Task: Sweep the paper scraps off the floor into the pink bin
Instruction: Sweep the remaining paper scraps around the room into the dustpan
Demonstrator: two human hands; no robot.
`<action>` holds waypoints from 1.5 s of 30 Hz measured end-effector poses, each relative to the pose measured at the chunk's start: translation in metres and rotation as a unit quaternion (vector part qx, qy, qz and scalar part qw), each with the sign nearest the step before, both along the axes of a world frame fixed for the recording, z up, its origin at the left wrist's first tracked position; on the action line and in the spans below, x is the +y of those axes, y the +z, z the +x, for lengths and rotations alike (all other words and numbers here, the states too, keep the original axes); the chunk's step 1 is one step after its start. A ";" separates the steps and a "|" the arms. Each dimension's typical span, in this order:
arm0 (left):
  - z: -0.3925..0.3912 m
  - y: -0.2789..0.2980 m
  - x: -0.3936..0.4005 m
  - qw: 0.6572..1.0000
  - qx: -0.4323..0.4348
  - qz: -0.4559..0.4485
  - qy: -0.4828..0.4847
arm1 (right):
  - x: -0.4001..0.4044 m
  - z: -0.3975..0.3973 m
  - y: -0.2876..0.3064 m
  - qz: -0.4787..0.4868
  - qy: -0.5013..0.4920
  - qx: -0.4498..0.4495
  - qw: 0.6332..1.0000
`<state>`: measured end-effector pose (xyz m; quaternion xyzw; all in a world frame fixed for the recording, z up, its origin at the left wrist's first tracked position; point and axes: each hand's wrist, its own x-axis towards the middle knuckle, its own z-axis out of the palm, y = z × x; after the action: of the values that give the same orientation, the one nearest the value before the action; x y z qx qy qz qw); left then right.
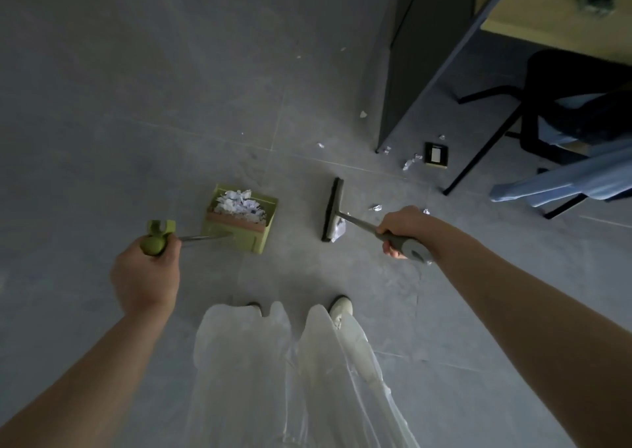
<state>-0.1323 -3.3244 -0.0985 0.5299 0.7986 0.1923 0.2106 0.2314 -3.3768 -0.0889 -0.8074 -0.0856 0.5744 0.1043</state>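
My left hand [147, 273] grips the green handle of a green dustpan [239, 239] that stands on the grey floor and holds a heap of white paper scraps [239, 204]. My right hand [402, 230] grips the grey handle of a broom whose dark head [332, 210] rests on the floor right of the dustpan. One scrap [339, 231] lies against the broom head. More scraps [410, 162] lie scattered farther away near the desk. No pink bin is in view.
A dark desk panel [410, 71] and a black chair [564, 105] with blue cloth stand at the right. A small dark square object [436, 155] lies on the floor by the desk. My legs and shoes [340, 307] are at the bottom centre.
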 end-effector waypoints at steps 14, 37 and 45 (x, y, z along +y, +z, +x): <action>0.116 0.007 -0.041 0.999 -0.002 0.030 -0.037 | -0.027 0.108 0.043 0.060 -0.137 0.010 0.989; 0.099 -0.002 -0.004 0.963 -0.009 -0.021 -0.270 | -0.071 0.117 -0.029 -0.083 0.022 -0.169 0.982; 0.102 -0.012 -0.001 0.948 0.009 -0.048 -0.316 | -0.056 0.060 -0.023 -0.061 0.064 -0.126 0.988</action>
<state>-0.0298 -3.3257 -0.1105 0.7459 0.6005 0.0730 0.2787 0.2916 -3.4331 -0.1121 -0.8710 -0.1141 0.4778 0.0065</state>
